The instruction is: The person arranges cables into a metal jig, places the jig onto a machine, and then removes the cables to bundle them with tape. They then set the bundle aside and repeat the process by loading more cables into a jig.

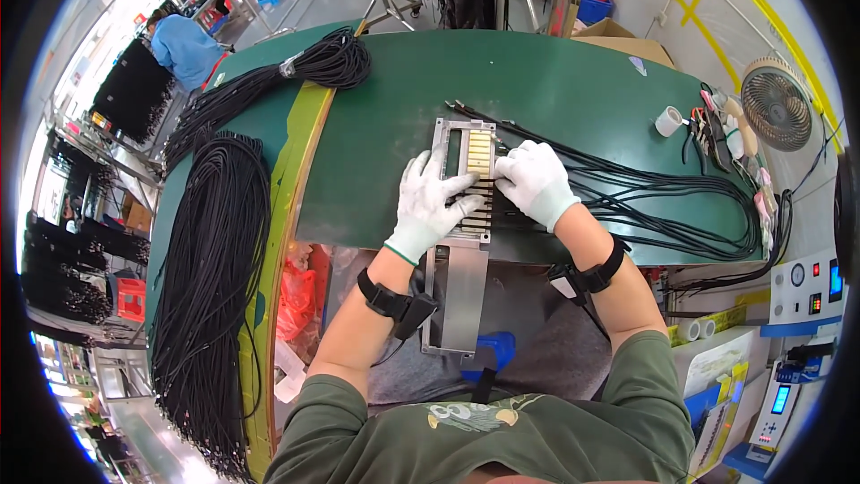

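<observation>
A long metal fixture (461, 296) with a row of brass-coloured slots (479, 151) lies across the table's near edge. Black cable ends (477, 215) fill the nearer slots, side by side. My left hand (430, 197), in a white glove, rests on the fixture's left side with fingers spread, thumb and forefinger reaching over the cable ends. At the right edge, my gloved right hand (537, 181) is pinched on a black cable; its fingers hide the cable's tip. More black cables (663, 184) run from beneath that hand, looping across the table's right side.
Bundled black cables (210, 260) lie at the left, beyond a yellow-green strip (291, 166); another coiled bundle (331, 58) is behind. Pliers (694, 139), a white roll (668, 121) and a fan (776, 103) stand at the right. A person in blue (184, 47) works far left.
</observation>
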Available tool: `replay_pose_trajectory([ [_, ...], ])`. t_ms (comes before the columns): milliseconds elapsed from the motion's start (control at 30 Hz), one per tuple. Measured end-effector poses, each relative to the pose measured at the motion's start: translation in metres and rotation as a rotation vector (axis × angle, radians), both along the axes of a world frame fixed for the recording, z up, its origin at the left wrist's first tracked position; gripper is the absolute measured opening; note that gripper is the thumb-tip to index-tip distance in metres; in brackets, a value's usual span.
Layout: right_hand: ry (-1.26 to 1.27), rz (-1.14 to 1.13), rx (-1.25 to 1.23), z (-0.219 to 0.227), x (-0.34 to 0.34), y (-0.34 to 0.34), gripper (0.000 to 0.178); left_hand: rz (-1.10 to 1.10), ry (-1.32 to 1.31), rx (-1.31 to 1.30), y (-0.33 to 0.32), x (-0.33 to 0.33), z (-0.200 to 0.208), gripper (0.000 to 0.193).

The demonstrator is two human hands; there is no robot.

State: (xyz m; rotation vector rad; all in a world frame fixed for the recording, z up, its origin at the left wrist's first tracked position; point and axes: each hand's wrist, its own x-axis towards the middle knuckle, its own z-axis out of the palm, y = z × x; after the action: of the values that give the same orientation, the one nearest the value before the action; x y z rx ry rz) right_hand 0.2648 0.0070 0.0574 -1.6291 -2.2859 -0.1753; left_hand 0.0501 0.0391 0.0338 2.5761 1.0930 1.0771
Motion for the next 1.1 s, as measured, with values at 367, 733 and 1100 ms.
replay_pose_trajectory([
  [367, 0.063, -0.085, -0.045, -0.003, 0.021, 0.014, 0.015, 0.035, 0.132, -0.040, 0.001, 0.001, -0.013, 0.023],
  [733, 0.246, -0.014, 0.046, 0.018, 0.005, 0.018, 0.007, 0.024, -0.010, -0.094, 0.008, -0.004, -0.015, 0.026],
  [1100, 0.378, 0.207, -0.073, 0.012, -0.013, 0.012, 0.010, -0.009, -0.317, -0.043, 0.013, -0.010, -0.004, 0.011],
])
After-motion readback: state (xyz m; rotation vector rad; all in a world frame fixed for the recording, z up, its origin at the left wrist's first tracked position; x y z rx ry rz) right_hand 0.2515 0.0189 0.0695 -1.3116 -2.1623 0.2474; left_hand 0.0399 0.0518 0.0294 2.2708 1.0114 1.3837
